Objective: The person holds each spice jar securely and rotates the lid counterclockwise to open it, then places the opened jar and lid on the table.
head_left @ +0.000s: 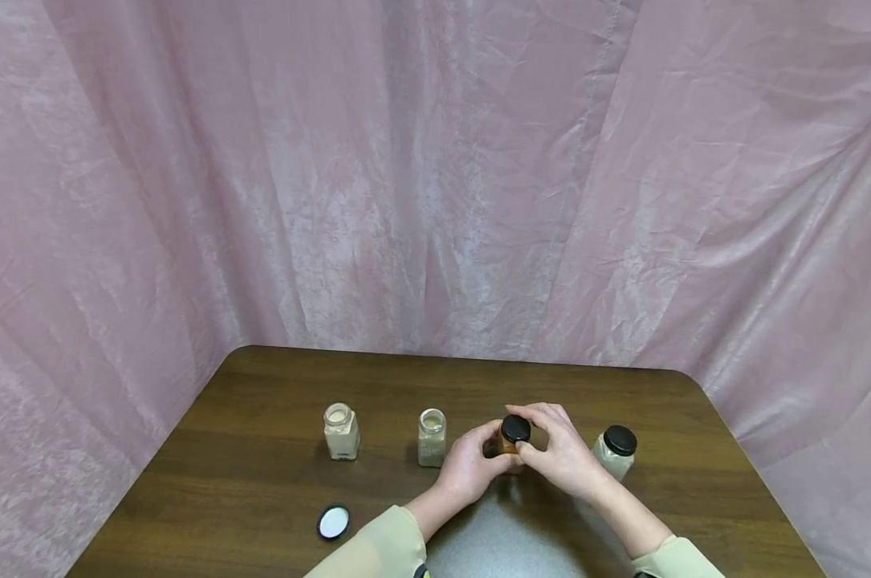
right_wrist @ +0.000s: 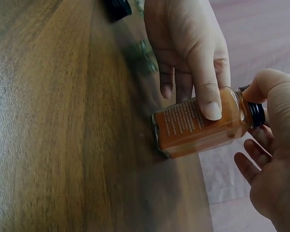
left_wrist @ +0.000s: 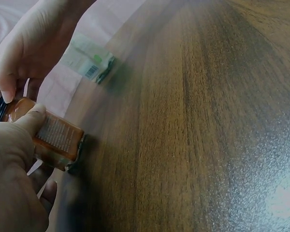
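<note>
Wooden tabletop (head_left: 276,401) — orange jar (right_wrist: 197,132) well inside far edge (head_left: 464,360)

Curtain (head_left: 435,177): catches soft, even light, its folds shining pale.
Bench (head_left: 276,417): glare whitens its near side; a blurry shadow falls beside the orange jar (right_wrist: 193,128).
Left wrist view: runs dimmer, the pale jar (left_wrist: 84,55) blurred.

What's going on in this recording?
A person's left hand grips an orange-filled glass jar while the right hand pinches the black lid at its mouth. An open cream-coloured jar and an open greenish jar stand to the left, a loose lid nearer the person; a capped jar stands to the right.
</note>
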Action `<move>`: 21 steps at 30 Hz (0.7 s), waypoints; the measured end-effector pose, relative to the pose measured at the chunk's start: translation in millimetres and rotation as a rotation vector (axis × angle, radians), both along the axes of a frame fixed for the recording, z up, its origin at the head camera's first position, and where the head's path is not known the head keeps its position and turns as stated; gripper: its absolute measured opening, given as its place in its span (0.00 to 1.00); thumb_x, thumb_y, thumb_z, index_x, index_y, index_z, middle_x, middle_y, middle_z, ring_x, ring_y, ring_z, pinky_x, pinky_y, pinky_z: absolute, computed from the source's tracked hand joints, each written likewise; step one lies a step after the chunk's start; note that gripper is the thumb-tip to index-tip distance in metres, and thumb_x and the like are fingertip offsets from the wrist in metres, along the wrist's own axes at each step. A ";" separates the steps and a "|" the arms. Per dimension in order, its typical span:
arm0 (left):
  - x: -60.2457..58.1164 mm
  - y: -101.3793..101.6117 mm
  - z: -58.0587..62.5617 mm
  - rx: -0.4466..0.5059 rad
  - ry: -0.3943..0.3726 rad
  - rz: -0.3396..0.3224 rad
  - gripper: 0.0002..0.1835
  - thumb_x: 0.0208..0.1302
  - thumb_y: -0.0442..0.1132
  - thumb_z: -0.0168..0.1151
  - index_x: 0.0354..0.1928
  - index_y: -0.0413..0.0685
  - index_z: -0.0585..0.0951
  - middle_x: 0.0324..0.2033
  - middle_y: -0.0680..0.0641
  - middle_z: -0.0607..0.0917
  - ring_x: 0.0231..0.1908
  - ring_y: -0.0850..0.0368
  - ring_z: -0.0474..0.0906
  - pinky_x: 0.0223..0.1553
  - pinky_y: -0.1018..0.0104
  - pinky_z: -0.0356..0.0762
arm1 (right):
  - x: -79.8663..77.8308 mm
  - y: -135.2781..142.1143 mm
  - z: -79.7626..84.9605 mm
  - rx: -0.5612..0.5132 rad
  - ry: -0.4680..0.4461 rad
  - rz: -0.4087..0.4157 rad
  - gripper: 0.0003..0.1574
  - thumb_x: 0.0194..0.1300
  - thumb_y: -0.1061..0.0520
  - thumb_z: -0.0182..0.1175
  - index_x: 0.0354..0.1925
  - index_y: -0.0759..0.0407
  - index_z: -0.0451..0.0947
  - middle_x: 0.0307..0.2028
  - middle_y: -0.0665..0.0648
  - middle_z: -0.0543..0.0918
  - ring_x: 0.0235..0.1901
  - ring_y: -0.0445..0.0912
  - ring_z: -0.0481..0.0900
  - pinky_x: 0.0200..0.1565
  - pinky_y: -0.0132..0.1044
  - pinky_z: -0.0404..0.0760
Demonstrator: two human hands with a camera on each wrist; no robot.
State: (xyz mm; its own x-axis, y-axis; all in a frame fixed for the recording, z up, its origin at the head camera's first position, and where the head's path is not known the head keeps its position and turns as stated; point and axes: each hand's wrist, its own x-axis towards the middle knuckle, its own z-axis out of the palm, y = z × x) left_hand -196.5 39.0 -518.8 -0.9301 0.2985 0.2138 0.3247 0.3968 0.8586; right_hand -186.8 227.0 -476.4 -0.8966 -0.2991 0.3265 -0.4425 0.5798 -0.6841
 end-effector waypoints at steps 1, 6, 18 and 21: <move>0.0 -0.1 0.1 0.002 0.003 -0.002 0.19 0.58 0.47 0.77 0.51 0.62 0.85 0.38 0.62 0.84 0.43 0.59 0.81 0.46 0.62 0.76 | 0.0 -0.2 -0.6 -0.006 -0.002 0.003 0.40 0.55 0.65 0.68 0.65 0.43 0.78 0.56 0.42 0.80 0.61 0.44 0.67 0.59 0.51 0.70; 0.3 -1.0 0.0 0.008 0.009 -0.009 0.19 0.59 0.46 0.77 0.53 0.60 0.85 0.38 0.62 0.84 0.43 0.60 0.81 0.47 0.60 0.77 | 1.0 -1.6 -1.0 -0.046 -0.017 0.020 0.43 0.58 0.62 0.70 0.70 0.45 0.73 0.61 0.47 0.78 0.63 0.46 0.66 0.60 0.53 0.70; 1.0 -0.8 2.8 0.045 -0.040 -0.023 0.19 0.58 0.48 0.77 0.51 0.62 0.85 0.38 0.63 0.84 0.44 0.61 0.82 0.48 0.56 0.79 | 1.6 -0.8 7.6 -0.062 -0.072 -0.108 0.46 0.55 0.40 0.78 0.68 0.47 0.74 0.59 0.46 0.78 0.62 0.46 0.66 0.59 0.54 0.68; 1.5 -1.3 3.9 0.042 -0.043 -0.024 0.18 0.59 0.48 0.77 0.51 0.63 0.85 0.38 0.64 0.84 0.44 0.61 0.82 0.48 0.57 0.78 | 1.1 -1.1 4.5 -0.048 -0.057 -0.137 0.45 0.53 0.37 0.78 0.65 0.49 0.76 0.57 0.48 0.79 0.62 0.48 0.65 0.59 0.55 0.67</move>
State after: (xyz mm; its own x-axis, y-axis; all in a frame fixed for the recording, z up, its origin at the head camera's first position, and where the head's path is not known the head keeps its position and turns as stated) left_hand -195.0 37.7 -514.9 -0.9314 0.3128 0.1863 0.2961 0.3529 0.8876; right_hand -185.7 225.9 -471.9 -0.9455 -0.1582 0.2844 -0.3210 0.5982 -0.7343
